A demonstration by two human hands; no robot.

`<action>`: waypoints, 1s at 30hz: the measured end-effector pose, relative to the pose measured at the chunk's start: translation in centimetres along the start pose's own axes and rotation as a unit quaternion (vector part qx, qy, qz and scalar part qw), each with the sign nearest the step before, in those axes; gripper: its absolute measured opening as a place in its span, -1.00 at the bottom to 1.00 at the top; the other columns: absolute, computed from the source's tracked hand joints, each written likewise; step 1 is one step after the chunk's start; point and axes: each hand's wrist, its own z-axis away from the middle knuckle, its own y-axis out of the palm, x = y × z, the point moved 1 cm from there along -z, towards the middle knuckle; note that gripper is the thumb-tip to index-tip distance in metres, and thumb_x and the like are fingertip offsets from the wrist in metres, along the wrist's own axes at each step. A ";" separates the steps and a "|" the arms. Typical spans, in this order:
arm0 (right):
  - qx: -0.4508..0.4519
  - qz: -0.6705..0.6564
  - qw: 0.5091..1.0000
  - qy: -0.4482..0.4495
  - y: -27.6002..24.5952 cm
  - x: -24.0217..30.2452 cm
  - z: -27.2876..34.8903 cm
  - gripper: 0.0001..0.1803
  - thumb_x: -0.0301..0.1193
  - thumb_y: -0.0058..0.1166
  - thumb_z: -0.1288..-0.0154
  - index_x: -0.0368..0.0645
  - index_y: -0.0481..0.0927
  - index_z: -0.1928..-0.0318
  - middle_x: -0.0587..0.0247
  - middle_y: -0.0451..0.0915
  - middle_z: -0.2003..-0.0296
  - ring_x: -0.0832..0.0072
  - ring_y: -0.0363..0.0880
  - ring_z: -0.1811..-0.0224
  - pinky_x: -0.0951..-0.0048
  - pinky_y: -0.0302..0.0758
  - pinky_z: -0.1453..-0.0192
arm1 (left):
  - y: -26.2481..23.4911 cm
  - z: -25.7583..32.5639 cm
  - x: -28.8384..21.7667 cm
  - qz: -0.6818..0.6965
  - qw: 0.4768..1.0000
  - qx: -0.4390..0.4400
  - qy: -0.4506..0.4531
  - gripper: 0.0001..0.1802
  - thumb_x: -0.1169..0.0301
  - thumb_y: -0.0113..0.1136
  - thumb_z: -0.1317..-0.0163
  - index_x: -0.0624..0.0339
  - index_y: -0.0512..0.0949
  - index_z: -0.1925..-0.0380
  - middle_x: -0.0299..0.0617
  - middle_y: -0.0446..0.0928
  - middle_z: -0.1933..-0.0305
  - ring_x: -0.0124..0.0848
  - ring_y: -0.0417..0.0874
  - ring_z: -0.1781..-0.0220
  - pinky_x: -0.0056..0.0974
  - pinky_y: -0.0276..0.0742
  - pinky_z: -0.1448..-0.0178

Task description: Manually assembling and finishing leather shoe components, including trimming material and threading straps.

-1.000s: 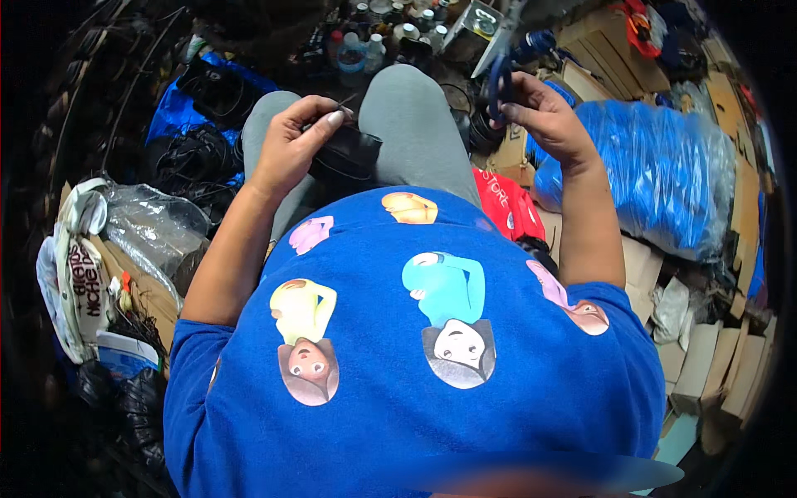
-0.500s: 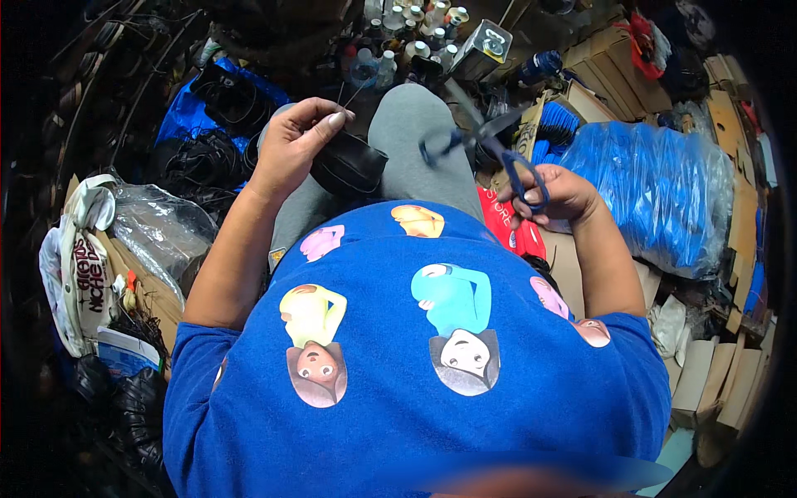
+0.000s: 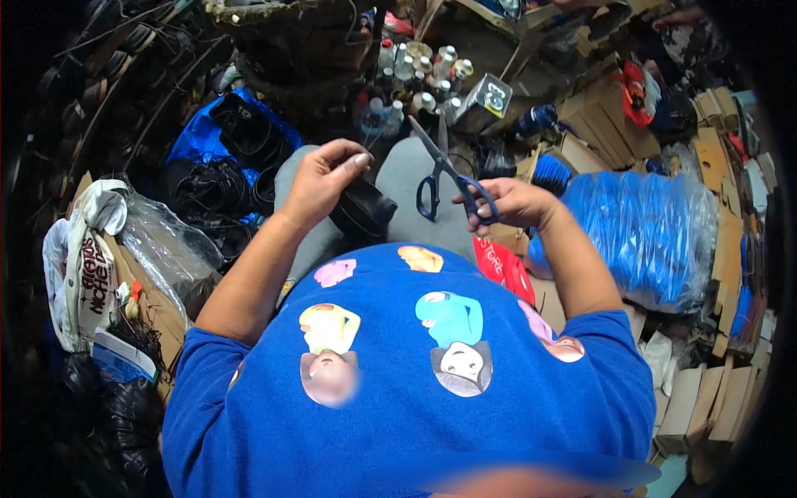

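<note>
over the lap, right hand (image 3: 508, 206) grips scissors (image 3: 448, 176) (blades up), left hand (image 3: 320, 181) pinches thread (image 3: 371, 143).

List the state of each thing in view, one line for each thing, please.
Blue-handled metal scissors: blades shut, tips up, held in right hand.
Black folded strap piece: gripped by left hand, above the lap.
Clear plastic bag of blue rolls: closed, lying at the right.

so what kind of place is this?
Probably a cramped home workshop or small craft workspace. Flattened cardboard boxes are stacked at the right beside a big bag of blue items, small bottles stand ahead, and the right hand holds scissors.
</note>
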 end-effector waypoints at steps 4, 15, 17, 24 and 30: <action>0.022 -0.017 0.999 -0.042 0.5 -0.9 -3.2 -0.33 -0.50 0.23 -0.08 -0.33 0.25 -0.20 0.15 0.58 0.36 0.37 0.61 0.25 0.37 0.52 0.10 | 0.0 0.2 0.2 0.030 1.000 -0.002 0.001 -0.83 0.40 0.14 -0.25 0.31 0.55 0.28 -0.25 0.56 0.32 -0.53 0.55 0.24 -0.43 0.44 0.07; -0.075 0.010 0.997 -0.016 0.6 -1.3 -4.8 -0.45 -0.53 0.32 0.05 -0.18 0.40 0.00 0.28 0.55 0.22 0.50 0.55 0.17 0.45 0.50 0.09 | -0.7 0.0 -1.3 -0.148 0.988 0.003 0.045 -0.85 0.43 0.22 -0.18 0.30 0.58 0.32 -0.28 0.57 0.31 -0.57 0.51 0.26 -0.47 0.41 0.14; -0.063 -0.027 0.997 -0.036 1.2 -0.8 -4.4 -0.48 -0.53 0.30 0.04 -0.18 0.42 0.01 0.25 0.57 0.22 0.50 0.56 0.17 0.45 0.49 0.08 | -0.8 -0.1 -2.1 -0.164 0.986 0.003 0.026 -0.84 0.44 0.24 -0.16 0.30 0.58 0.30 -0.28 0.57 0.33 -0.57 0.51 0.28 -0.46 0.42 0.16; -0.079 -0.050 0.994 -0.061 1.9 -1.1 -3.5 -0.42 -0.60 0.25 0.02 -0.22 0.36 -0.07 0.08 0.54 0.04 0.41 0.57 0.10 0.42 0.49 -0.02 | -1.3 -1.5 -2.0 -0.006 1.000 0.008 -0.025 -0.86 0.52 0.23 -0.15 0.33 0.58 0.29 -0.26 0.60 0.31 -0.57 0.56 0.26 -0.44 0.49 0.08; -0.105 0.009 0.989 -0.107 1.3 -1.4 -3.4 -0.51 -0.53 0.27 -0.02 -0.23 0.38 0.01 0.24 0.55 0.23 0.56 0.57 0.22 0.56 0.49 0.06 | -0.7 -2.5 -2.6 -0.109 0.994 0.001 0.018 -0.94 0.61 0.17 -0.15 0.32 0.55 0.35 -0.30 0.56 0.41 -0.58 0.53 0.33 -0.45 0.47 0.17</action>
